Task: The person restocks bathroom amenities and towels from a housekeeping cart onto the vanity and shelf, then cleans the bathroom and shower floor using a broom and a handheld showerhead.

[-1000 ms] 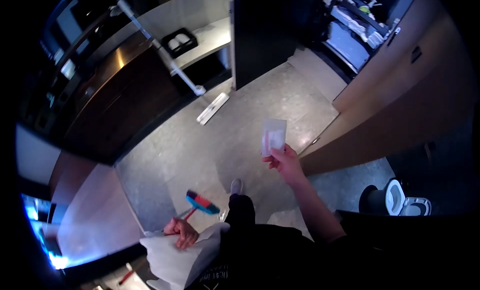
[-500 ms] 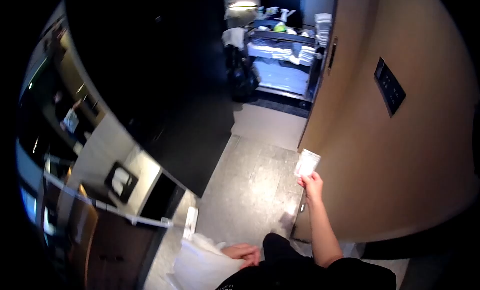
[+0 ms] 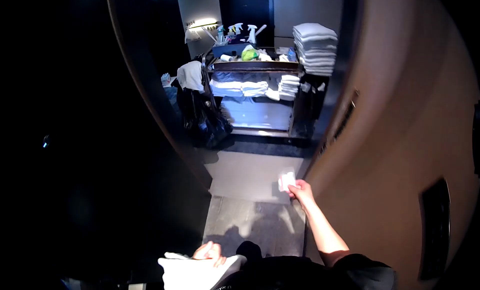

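Note:
My right hand [image 3: 302,191] reaches forward, thumb and fingers pinched on a small white packet [image 3: 287,181]. The packet looks flat with a partly see-through edge; print on it is too blurred to read. Low in front of my body, my left hand [image 3: 209,252] has its fingers curled at the edge of a white cloth [image 3: 192,275]. That cloth covers my left forearm, and part of the hand's grip is hidden.
Beyond the doorway stands a housekeeping cart [image 3: 260,66] with spray bottles [image 3: 252,34], folded linens [image 3: 257,112] and a stack of white towels [image 3: 316,47]. A black bag [image 3: 200,120] hangs at its left. A wooden door [image 3: 380,155] flanks my right; a dark panel is left.
I have moved forward toward the doorway, so the cart looks nearer and larger. The shelf area at left has left view. Both hands keep their hold.

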A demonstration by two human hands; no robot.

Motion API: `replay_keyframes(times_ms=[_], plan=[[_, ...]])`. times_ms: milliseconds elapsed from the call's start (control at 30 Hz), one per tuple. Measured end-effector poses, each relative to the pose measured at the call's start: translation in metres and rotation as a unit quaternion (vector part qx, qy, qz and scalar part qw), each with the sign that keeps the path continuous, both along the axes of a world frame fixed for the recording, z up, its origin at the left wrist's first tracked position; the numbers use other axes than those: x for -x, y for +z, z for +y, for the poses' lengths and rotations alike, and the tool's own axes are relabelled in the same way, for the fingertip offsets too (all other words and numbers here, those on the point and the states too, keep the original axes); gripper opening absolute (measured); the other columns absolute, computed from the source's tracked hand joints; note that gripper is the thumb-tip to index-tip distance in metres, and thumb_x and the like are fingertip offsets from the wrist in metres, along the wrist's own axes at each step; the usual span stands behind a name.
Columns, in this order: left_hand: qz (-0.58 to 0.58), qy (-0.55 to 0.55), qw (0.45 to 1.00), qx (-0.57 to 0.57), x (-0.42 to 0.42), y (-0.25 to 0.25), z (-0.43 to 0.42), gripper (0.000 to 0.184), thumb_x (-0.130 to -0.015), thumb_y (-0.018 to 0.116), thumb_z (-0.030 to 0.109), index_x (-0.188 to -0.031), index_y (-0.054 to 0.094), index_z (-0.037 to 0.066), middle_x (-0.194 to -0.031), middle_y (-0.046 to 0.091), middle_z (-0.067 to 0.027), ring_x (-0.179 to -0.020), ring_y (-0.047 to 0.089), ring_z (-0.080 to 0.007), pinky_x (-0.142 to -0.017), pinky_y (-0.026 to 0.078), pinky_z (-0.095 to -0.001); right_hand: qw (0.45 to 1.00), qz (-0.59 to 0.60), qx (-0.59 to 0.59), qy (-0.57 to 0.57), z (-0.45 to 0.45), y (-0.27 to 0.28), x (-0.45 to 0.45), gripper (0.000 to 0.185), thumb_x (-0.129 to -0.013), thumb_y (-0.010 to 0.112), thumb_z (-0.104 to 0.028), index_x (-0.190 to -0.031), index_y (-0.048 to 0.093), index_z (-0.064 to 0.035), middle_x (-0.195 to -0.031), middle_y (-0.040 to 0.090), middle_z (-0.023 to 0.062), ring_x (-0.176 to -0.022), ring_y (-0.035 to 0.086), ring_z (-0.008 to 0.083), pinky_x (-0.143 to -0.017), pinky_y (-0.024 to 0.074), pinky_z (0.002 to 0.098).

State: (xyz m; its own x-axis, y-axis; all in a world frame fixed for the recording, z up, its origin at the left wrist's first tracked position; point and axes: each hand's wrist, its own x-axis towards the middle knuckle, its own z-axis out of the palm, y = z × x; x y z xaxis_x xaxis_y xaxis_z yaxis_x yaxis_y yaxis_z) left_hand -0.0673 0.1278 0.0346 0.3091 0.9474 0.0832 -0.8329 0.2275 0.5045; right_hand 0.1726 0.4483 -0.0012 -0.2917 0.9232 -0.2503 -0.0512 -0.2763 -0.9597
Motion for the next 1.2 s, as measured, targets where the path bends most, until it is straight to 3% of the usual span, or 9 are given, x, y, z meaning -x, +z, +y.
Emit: replay_keyframes(times_ms=[200,533,600,800,1033,1067,1133,1167,1200], plan=[[-0.058,0.176,0.983,-0.02,0.145,-0.031,0.151,0.055,-0.096,0.011,0.043,-0.081,0.05,0.006,-0.049,0.049,-0.0058,-0.047,0.047,-0.0172,-0.067,0.035,-0.031,0.983,0.008,-0.181,-0.016,0.25,0.01,0.165,0.015,-0.081,0.061,-0.015,-0.081,0.052,-0.004,-0.064,0.061,0.0054,-0.047,0.051,0.0083,-0.042,0.0388,0.0207],[0.003,-0.029,0.998,-0.056,0.298,0.019,0.518,0.049,-0.097,0.022,0.036,-0.076,0.05,0.002,-0.051,0.051,-0.0065,-0.047,0.048,-0.0195,-0.067,0.038,-0.0337,0.84,-0.206,-0.411,-0.287,0.656,0.097,0.258,0.017,-0.079,0.058,-0.017,-0.08,0.054,-0.0002,-0.066,0.062,0.01,-0.054,0.059,0.0165,-0.052,0.0462,0.0299],[0.006,-0.081,0.996,-0.03,0.299,0.039,0.585,0.045,-0.096,0.027,0.031,-0.077,0.051,-0.002,-0.05,0.051,-0.008,-0.048,0.048,-0.019,-0.068,0.038,-0.0331,0.805,-0.262,-0.414,-0.335,0.722,0.13,0.272,0.015,-0.074,0.055,-0.014,-0.076,0.054,0.0008,-0.068,0.06,0.0191,-0.068,0.061,0.0341,-0.063,0.0469,0.0392],[-0.033,0.008,0.996,-0.079,0.325,-0.004,0.732,0.04,-0.095,0.027,0.026,-0.074,0.048,-0.001,-0.051,0.05,-0.0066,-0.048,0.049,-0.0176,-0.065,0.038,-0.0326,0.749,-0.559,-0.34,-0.104,0.892,0.1,0.298,0.034,-0.072,0.065,-0.029,-0.084,0.061,0.0026,-0.081,0.062,0.0243,-0.08,0.061,0.0396,-0.072,0.0485,0.0438],[-0.038,0.038,0.992,-0.111,0.37,-0.016,0.844,0.049,-0.096,0.01,0.036,-0.092,0.047,0.003,-0.062,0.056,-0.0072,-0.06,0.054,-0.0193,-0.073,0.037,-0.0357,0.742,-0.443,-0.474,-0.168,1.084,0.123,0.347,0.019,-0.074,0.061,-0.02,-0.075,0.062,-0.0013,-0.078,0.062,0.0194,-0.073,0.059,0.0385,-0.067,0.0476,0.0453],[-0.032,0.018,0.992,-0.121,0.375,-0.018,0.861,0.049,-0.096,0.01,0.036,-0.093,0.047,0.003,-0.062,0.056,-0.007,-0.061,0.054,-0.0191,-0.073,0.037,-0.0358,0.783,-0.484,-0.371,-0.122,1.12,0.116,0.36,0.023,-0.074,0.059,-0.024,-0.082,0.065,-0.0034,-0.096,0.06,0.0239,-0.097,0.055,0.0404,-0.083,0.0447,0.044],[-0.023,-0.001,0.991,-0.13,0.386,-0.024,0.888,0.048,-0.096,0.01,0.036,-0.094,0.046,0.004,-0.062,0.055,-0.0064,-0.06,0.054,-0.0187,-0.074,0.037,-0.0362,0.671,-0.626,-0.396,-0.031,1.156,0.088,0.379,0.036,-0.075,0.057,-0.03,-0.1,0.064,-0.0056,-0.128,0.042,0.0266,-0.126,0.028,0.0428,-0.101,0.0275,0.0497],[-0.02,-0.001,0.993,-0.119,0.39,-0.026,0.898,0.047,-0.096,0.012,0.036,-0.092,0.046,0.004,-0.061,0.055,-0.0066,-0.06,0.053,-0.0189,-0.072,0.037,-0.0357,0.779,-0.579,-0.239,0.022,1.129,0.114,0.396,0.046,-0.08,0.052,-0.033,-0.118,0.056,-0.0065,-0.144,0.013,0.0233,-0.133,-0.002,0.0431,-0.105,0.0087,0.0572],[-0.016,0.0,0.994,-0.108,0.393,-0.024,0.909,0.046,-0.096,0.014,0.036,-0.09,0.047,0.004,-0.061,0.054,-0.0068,-0.059,0.053,-0.0191,-0.07,0.037,-0.0352,0.781,-0.578,-0.237,0.019,1.141,0.102,0.407,0.046,-0.08,0.052,-0.033,-0.118,0.056,-0.0065,-0.144,0.013,0.0233,-0.133,-0.002,0.0431,-0.105,0.0087,0.0572]])
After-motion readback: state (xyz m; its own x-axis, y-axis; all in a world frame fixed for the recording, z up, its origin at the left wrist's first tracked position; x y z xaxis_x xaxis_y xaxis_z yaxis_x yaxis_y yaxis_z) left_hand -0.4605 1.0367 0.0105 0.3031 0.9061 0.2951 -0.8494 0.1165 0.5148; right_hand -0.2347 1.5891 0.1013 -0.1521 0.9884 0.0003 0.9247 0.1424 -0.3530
